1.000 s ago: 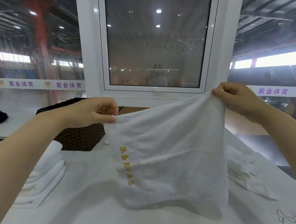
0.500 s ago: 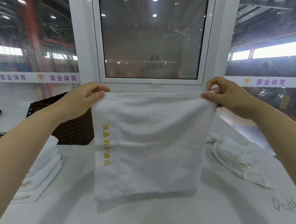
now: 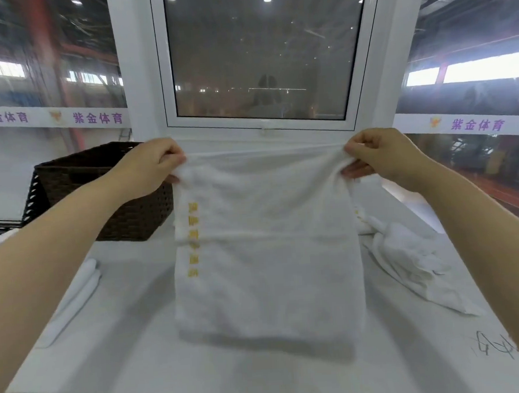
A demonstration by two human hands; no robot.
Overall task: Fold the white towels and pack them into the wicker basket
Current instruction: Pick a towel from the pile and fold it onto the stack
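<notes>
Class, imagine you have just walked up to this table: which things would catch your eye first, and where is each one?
First, the white towel with yellow lettering, held up at centre, its top corners pinched by the left hand and right hand, its bottom edge resting on the white table. Next, the dark wicker basket at the back left. A crumpled towel lies at right, folded towels at left.

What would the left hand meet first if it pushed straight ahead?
Probably the white window frame behind the table, though depth is unclear; the left hand, gripping the towel, sits beside the wicker basket.
</notes>
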